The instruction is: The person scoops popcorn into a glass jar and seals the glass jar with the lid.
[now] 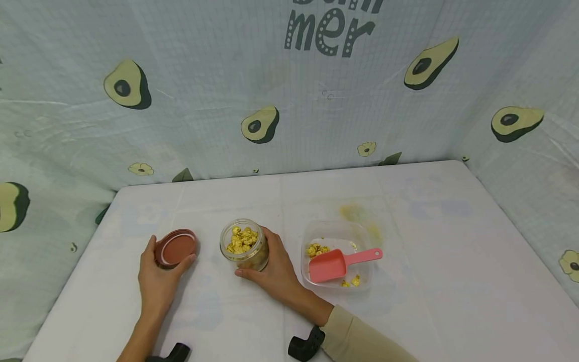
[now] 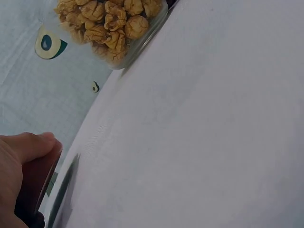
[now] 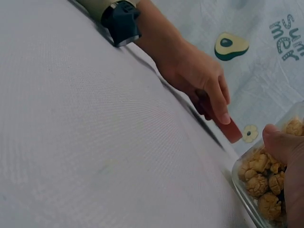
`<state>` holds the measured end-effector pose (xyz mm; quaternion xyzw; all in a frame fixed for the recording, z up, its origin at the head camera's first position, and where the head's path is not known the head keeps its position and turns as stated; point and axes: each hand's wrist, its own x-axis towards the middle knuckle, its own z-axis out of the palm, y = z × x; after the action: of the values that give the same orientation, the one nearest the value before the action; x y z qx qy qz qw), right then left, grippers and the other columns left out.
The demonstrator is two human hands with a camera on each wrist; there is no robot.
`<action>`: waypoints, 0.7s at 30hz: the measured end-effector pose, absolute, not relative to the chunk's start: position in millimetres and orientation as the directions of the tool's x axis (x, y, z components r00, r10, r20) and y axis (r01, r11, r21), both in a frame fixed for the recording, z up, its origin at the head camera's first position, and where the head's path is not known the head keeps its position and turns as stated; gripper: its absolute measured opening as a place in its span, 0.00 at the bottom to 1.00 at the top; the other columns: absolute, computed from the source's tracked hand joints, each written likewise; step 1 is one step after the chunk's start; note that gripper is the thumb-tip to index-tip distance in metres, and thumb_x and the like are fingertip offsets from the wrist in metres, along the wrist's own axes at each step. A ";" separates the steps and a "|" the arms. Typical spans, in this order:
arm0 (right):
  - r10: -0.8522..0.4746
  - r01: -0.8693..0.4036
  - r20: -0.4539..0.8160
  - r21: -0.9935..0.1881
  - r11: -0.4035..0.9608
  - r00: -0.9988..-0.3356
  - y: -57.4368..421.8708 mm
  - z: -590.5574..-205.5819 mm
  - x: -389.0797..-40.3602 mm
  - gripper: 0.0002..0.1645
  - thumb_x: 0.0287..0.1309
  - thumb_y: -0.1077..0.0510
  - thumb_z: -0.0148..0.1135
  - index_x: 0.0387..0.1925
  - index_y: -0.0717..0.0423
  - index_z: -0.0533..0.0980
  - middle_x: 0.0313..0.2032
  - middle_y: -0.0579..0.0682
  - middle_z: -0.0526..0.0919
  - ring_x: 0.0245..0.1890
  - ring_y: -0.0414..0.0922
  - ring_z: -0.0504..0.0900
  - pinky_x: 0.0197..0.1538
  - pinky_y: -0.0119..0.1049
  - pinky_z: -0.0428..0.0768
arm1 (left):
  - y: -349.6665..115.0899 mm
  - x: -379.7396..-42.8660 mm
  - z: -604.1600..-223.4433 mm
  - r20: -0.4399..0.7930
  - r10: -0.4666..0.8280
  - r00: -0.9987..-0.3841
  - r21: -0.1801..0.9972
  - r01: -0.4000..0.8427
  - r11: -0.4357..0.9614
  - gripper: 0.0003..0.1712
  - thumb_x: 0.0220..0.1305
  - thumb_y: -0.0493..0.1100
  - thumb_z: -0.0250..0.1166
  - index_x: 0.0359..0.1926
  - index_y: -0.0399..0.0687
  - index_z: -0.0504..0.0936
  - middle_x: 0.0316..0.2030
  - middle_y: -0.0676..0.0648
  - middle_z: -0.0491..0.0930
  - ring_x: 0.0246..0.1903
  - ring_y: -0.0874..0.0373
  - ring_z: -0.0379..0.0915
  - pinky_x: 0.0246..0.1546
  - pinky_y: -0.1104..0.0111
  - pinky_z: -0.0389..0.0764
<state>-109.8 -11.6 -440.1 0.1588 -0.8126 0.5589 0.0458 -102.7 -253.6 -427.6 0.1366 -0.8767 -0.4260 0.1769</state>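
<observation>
My left hand (image 1: 156, 279) grips a round reddish-brown lid (image 1: 177, 248) by its edge, inner side facing up. To its right, a clear glass jar (image 1: 259, 260) full of yellow popcorn (image 1: 243, 240) stands on the table with its mouth uncovered. My right hand (image 1: 278, 271) holds the jar round its right side, thumb toward the front. In the right wrist view the thumb lies against the glass, with popcorn (image 3: 270, 204) showing through. The left wrist view catches the lid (image 2: 35, 178) in the fingers, tilted above the table.
Right of the jar sits a clear plastic container (image 1: 312, 229) with a few popcorn pieces. A pink scoop (image 1: 332, 264) lies in it, its handle over the right rim. The white tabletop (image 1: 452, 241) backs onto an avocado-print cloth (image 1: 199, 75).
</observation>
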 end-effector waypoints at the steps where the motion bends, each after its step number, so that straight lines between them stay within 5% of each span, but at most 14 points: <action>1: -0.207 -0.307 0.250 -0.895 0.324 -0.946 -11.6 -440.1 -109.6 0.54 0.36 0.36 0.68 0.63 0.38 0.51 0.54 0.38 0.62 0.55 0.35 0.62 0.58 0.41 0.63 | -252.9 -101.8 -425.8 0.196 -0.384 -0.902 0.801 -0.079 0.593 0.56 0.43 0.47 0.72 0.68 0.48 0.47 0.60 0.38 0.57 0.60 0.46 0.54 0.57 0.52 0.61; 13: -0.231 -0.374 0.325 -0.901 0.219 -0.917 -10.4 -438.6 -111.9 0.58 0.38 0.44 0.71 0.66 0.37 0.45 0.62 0.36 0.55 0.61 0.35 0.56 0.63 0.41 0.57 | -238.5 -91.6 -389.7 0.296 -0.225 -0.928 0.788 0.105 0.606 0.57 0.41 0.39 0.73 0.67 0.60 0.48 0.56 0.48 0.63 0.55 0.58 0.61 0.58 0.74 0.59; 21: -0.232 -0.388 0.341 -0.899 0.203 -0.911 -9.2 -430.4 -109.4 0.57 0.38 0.49 0.72 0.66 0.45 0.48 0.62 0.43 0.56 0.61 0.38 0.57 0.62 0.44 0.58 | -225.8 -86.8 -369.9 0.306 -0.062 -0.950 0.755 0.202 0.623 0.59 0.40 0.41 0.74 0.68 0.60 0.46 0.58 0.47 0.62 0.56 0.56 0.59 0.61 0.66 0.57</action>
<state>-109.4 -9.2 -430.4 0.2007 -0.7729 0.5984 0.0654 -86.8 -225.8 -369.9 -0.0395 -0.8878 -0.4322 0.1531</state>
